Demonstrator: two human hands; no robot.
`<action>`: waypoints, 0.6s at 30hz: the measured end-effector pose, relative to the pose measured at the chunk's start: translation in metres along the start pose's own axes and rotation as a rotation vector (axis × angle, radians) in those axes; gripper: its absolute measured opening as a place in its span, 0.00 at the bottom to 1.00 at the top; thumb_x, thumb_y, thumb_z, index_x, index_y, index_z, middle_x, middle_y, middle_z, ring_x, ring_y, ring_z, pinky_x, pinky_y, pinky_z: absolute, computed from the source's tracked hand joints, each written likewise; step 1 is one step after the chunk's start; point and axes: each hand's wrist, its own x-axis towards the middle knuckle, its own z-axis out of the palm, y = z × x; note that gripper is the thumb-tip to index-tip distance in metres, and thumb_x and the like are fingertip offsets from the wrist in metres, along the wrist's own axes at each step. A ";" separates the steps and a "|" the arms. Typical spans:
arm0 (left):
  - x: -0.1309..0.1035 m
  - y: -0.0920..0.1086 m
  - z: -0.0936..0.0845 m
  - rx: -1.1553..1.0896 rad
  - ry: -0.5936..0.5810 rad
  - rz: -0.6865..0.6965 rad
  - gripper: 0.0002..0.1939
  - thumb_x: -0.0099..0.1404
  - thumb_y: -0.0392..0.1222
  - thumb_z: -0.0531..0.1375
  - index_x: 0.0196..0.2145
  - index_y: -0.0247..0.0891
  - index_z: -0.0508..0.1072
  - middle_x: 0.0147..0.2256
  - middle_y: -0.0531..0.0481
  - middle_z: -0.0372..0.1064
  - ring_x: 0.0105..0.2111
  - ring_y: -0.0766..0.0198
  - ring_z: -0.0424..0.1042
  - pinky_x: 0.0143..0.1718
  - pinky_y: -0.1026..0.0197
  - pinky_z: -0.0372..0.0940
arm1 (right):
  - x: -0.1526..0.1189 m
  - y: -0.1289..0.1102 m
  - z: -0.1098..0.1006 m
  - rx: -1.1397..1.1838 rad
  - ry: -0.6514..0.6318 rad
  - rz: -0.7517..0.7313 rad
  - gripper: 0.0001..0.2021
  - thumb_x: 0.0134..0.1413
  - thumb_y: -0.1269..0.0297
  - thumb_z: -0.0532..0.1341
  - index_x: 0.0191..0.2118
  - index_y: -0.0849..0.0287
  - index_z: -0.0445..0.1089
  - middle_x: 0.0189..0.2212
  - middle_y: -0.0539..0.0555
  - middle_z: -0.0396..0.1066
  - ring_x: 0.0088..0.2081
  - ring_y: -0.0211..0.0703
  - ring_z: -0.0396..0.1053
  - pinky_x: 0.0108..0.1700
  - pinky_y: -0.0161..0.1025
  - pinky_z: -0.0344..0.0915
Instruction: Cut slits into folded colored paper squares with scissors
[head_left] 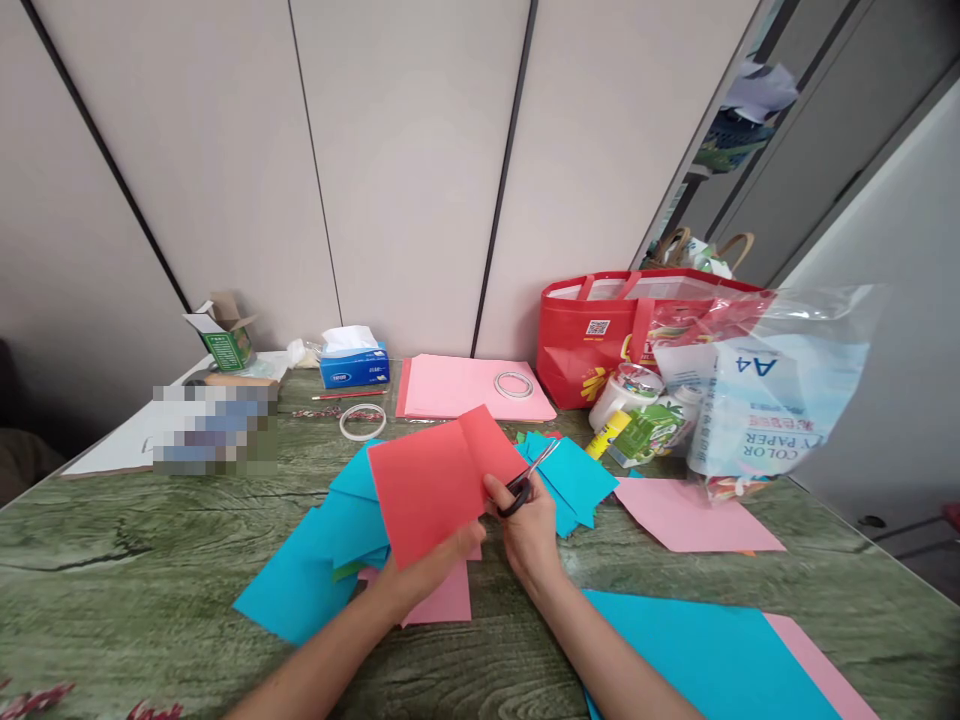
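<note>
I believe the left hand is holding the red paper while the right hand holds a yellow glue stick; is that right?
Not quite: the head view shows the right hand holding black-handled scissors, not a glue stick. The left hand is indeed holding the red paper.

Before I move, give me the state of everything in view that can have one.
Left hand: closed on the red paper
Right hand: closed on the scissors
Red paper: raised, bent along a line
Scissors: blades parted
Tissue box: open, tissue sticking out
Green carton: flaps open
Red bag: upright, top open
Glue stick: tilted; cap unclear
Pencil: lying flat
</note>
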 end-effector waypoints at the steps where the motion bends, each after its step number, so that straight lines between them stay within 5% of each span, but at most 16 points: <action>1: 0.002 0.002 0.002 -0.049 0.124 -0.015 0.23 0.47 0.50 0.63 0.42 0.41 0.69 0.48 0.42 0.66 0.49 0.49 0.63 0.48 0.49 0.59 | -0.002 -0.001 0.001 -0.039 -0.019 -0.033 0.18 0.33 0.66 0.68 0.34 0.60 0.63 0.24 0.46 0.70 0.20 0.33 0.66 0.21 0.30 0.66; 3: 0.008 0.010 0.006 -0.180 0.252 -0.008 0.23 0.51 0.51 0.61 0.43 0.40 0.68 0.48 0.43 0.66 0.45 0.51 0.67 0.44 0.50 0.64 | -0.004 -0.003 0.002 -0.106 -0.041 -0.094 0.18 0.35 0.65 0.67 0.35 0.60 0.62 0.24 0.47 0.70 0.20 0.34 0.65 0.21 0.32 0.66; 7: 0.021 0.027 0.006 -0.457 0.152 0.005 0.21 0.52 0.45 0.61 0.44 0.38 0.67 0.47 0.42 0.67 0.38 0.52 0.72 0.35 0.50 0.69 | -0.002 -0.006 0.000 -0.140 0.004 -0.176 0.17 0.38 0.64 0.66 0.36 0.59 0.61 0.30 0.50 0.70 0.27 0.37 0.68 0.29 0.36 0.69; 11: 0.024 0.032 0.006 -0.697 0.102 0.025 0.18 0.53 0.37 0.61 0.43 0.40 0.67 0.46 0.47 0.68 0.44 0.55 0.69 0.39 0.49 0.69 | 0.001 -0.007 -0.002 -0.158 -0.001 -0.221 0.15 0.40 0.65 0.65 0.36 0.59 0.61 0.30 0.49 0.69 0.27 0.36 0.67 0.31 0.37 0.70; 18: 0.023 0.020 0.003 -0.468 0.093 0.052 0.26 0.49 0.39 0.64 0.47 0.41 0.65 0.45 0.45 0.69 0.35 0.52 0.73 0.29 0.51 0.72 | 0.001 -0.006 -0.005 -0.259 -0.052 -0.225 0.13 0.41 0.64 0.64 0.33 0.58 0.61 0.28 0.48 0.69 0.26 0.36 0.66 0.31 0.37 0.69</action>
